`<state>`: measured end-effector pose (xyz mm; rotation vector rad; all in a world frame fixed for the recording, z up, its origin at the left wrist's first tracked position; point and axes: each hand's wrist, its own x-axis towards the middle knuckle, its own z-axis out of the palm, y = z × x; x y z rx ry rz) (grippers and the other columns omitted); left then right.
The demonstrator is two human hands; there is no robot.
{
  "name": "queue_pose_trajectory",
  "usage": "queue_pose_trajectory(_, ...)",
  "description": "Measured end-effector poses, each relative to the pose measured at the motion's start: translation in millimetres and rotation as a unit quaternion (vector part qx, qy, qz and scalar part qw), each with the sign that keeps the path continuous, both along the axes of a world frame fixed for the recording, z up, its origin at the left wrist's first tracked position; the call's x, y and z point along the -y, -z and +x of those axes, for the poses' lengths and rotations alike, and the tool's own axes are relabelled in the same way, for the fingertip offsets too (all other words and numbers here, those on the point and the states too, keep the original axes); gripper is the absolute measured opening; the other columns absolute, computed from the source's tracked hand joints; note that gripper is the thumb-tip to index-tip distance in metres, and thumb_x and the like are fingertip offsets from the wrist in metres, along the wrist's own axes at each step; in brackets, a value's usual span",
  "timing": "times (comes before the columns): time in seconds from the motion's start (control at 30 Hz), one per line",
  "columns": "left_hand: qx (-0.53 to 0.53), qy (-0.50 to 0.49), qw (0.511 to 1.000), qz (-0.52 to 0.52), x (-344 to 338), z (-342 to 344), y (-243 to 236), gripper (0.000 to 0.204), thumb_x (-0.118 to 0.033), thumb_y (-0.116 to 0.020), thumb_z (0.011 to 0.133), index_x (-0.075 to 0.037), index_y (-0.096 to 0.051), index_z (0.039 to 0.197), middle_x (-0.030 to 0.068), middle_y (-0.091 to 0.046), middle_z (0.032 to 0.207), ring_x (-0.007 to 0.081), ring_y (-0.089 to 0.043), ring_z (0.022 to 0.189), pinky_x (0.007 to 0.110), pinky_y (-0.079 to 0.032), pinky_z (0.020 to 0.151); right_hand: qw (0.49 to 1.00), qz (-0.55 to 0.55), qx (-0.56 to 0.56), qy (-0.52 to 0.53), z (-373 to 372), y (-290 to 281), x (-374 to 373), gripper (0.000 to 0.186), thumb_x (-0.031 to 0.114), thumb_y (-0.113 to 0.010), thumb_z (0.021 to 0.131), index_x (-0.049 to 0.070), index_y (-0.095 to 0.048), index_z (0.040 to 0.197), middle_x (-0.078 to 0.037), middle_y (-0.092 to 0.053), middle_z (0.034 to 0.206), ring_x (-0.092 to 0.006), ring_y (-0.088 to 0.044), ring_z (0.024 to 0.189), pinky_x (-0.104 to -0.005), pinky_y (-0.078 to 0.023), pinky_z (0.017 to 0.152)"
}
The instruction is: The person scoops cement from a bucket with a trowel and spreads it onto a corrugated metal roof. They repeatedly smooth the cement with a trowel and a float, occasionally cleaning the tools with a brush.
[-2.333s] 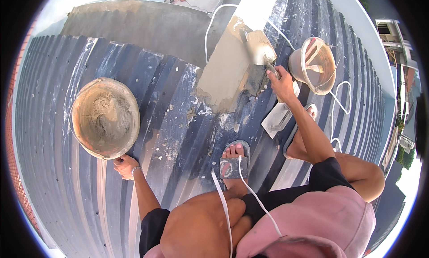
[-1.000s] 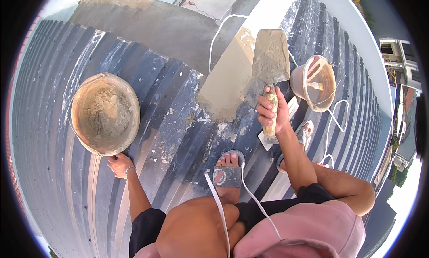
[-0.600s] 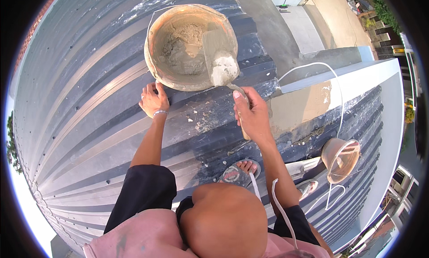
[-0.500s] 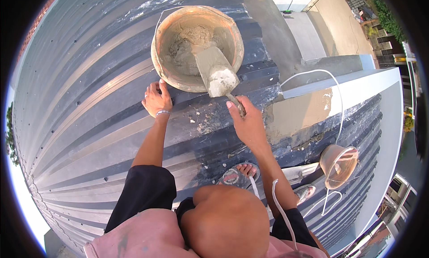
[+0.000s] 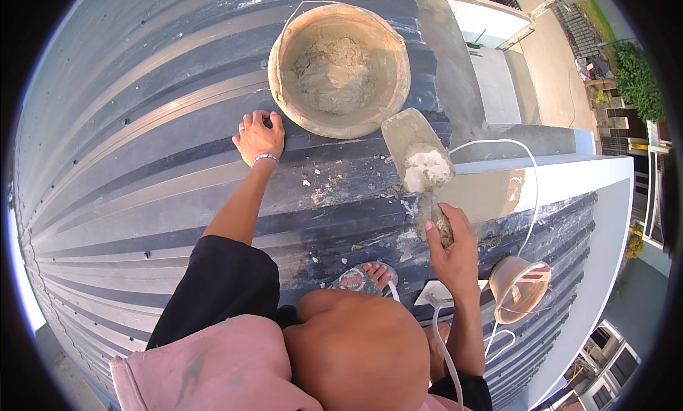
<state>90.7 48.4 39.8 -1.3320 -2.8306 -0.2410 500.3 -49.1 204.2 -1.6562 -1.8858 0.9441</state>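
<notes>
My right hand [image 5: 455, 247] grips the mortar-caked handle of a trowel [image 5: 416, 144], whose blade carries a pale, wet-looking patch and sits just right of and below a large bucket [image 5: 277, 91] of grey mortar. My left hand [image 5: 257, 137] rests on the ribbed metal roof [image 5: 178, 173] just below-left of that bucket, fingers bent and somewhat apart, holding nothing. Grey plaster [image 5: 491, 190] coats part of the white ledge to the right of the trowel.
A smaller bucket [image 5: 523, 283] with tools inside lies at lower right, beside a flat float [image 5: 434, 291]. A white cable [image 5: 533, 169] loops over the ledge. My sandaled foot [image 5: 366, 276] is near the middle. Beyond the roof edge lie a paved yard [image 5: 551, 62] and plants.
The trowel has come out of the mortar bucket, down and to the right, in my right hand. My left hand stays beside the bucket. The view has shifted.
</notes>
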Motion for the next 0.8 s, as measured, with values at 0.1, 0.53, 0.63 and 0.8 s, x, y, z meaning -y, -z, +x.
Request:
queue_pose_trajectory(0.1, -0.015, -0.003, 1.000, -0.009, 1, 2, -4, 0.033, -0.044, -0.061, 0.097, -0.020, -0.075, 0.117, 0.0043, -0.066, 0.135, 0.0273, -0.057, 0.135, 0.051, -0.041, 0.112, 0.996, 0.047, 0.042, -0.058, -20, -30, -63, 0.033, 0.019, -0.072, 0.101, 0.001, -0.066, 0.129, -0.022, -0.068, 0.115, -0.0468, -0.070, 0.099, -0.0512, -0.054, 0.085)
queue_pose_trajectory(0.53, 0.015, 0.011, 0.999, -0.051, -7, 8, -18, 0.032, -0.033, -0.062, 0.093, -0.017, -0.069, 0.120, 0.0062, -0.057, 0.142, 0.0291, -0.045, 0.144, 0.052, -0.035, 0.114, 0.888, 0.069, 0.374, -0.258, -158, -22, -206, 0.021, 0.016, -0.074, 0.096, 0.001, -0.076, 0.111, -0.021, -0.073, 0.116, -0.0400, -0.075, 0.104, -0.0515, -0.060, 0.094)
queue_pose_trajectory(0.63, 0.003, 0.014, 0.999, -0.041, -4, 6, -14, 0.031, -0.032, -0.063, 0.092, -0.017, -0.068, 0.119, 0.0069, -0.056, 0.142, 0.0299, -0.044, 0.144, 0.053, -0.036, 0.113, 0.889, 0.079, 0.357, -0.276, -165, -21, -196, 0.018, 0.015, -0.074, 0.095, -0.001, -0.075, 0.106, -0.021, -0.073, 0.114, -0.0406, -0.075, 0.102, -0.0513, -0.060, 0.091)
queue_pose_trajectory(0.8, 0.004, 0.020, 0.999, -0.049, 1, 8, -10, 0.031, -0.032, -0.063, 0.092, -0.017, -0.068, 0.118, 0.0079, -0.056, 0.142, 0.0309, -0.043, 0.145, 0.055, -0.036, 0.112, 0.891, 0.059, 0.351, -0.282, -161, -27, -178, 0.018, 0.013, -0.073, 0.095, -0.002, -0.073, 0.105, -0.021, -0.072, 0.113, -0.0404, -0.076, 0.099, -0.0508, -0.061, 0.088)
